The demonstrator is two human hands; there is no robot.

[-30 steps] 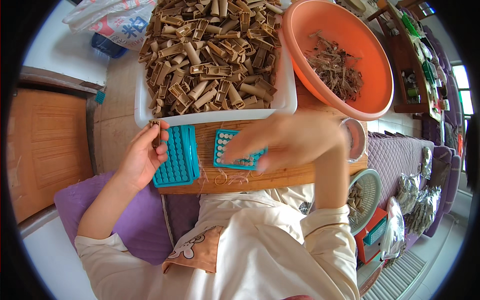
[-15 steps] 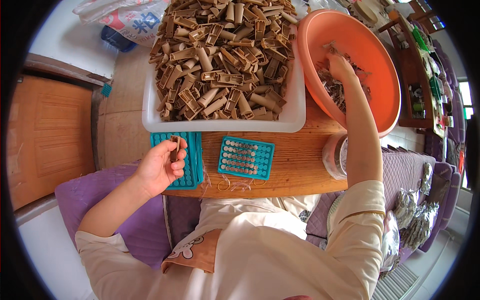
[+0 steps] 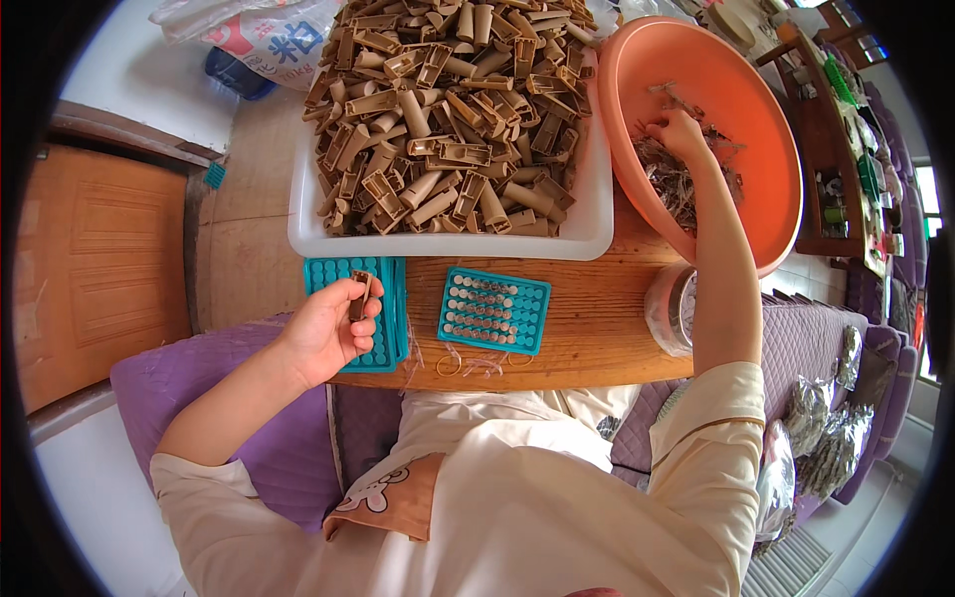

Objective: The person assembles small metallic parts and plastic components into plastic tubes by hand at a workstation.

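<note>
My left hand (image 3: 333,328) is closed around a small brown plastic half-shell (image 3: 359,297), its hollow side showing. It is above a stack of teal trays (image 3: 390,340) at the table's left. My right hand (image 3: 680,137) reaches into a large orange basin (image 3: 782,189), fingers drawn together over a heap of thin greyish-brown pieces (image 3: 674,191). What its fingertips hold, if anything, I cannot make out. Between my arms lies a teal tray (image 3: 543,316) with rows of round silvery discs (image 3: 481,309) in part of its slots.
A white bin (image 3: 448,245) heaped with brown plastic shells (image 3: 438,149) stands at the back of the wooden table (image 3: 607,348). A clear round container (image 3: 668,310) sits by my right forearm. Yellow rings (image 3: 450,366) lie near the front edge, and a purple padded seat (image 3: 224,398) is at left.
The view has shifted slightly. My right hand's fingers have drawn up a little from the heap in the basin. My left hand still holds the brown half-shell.
</note>
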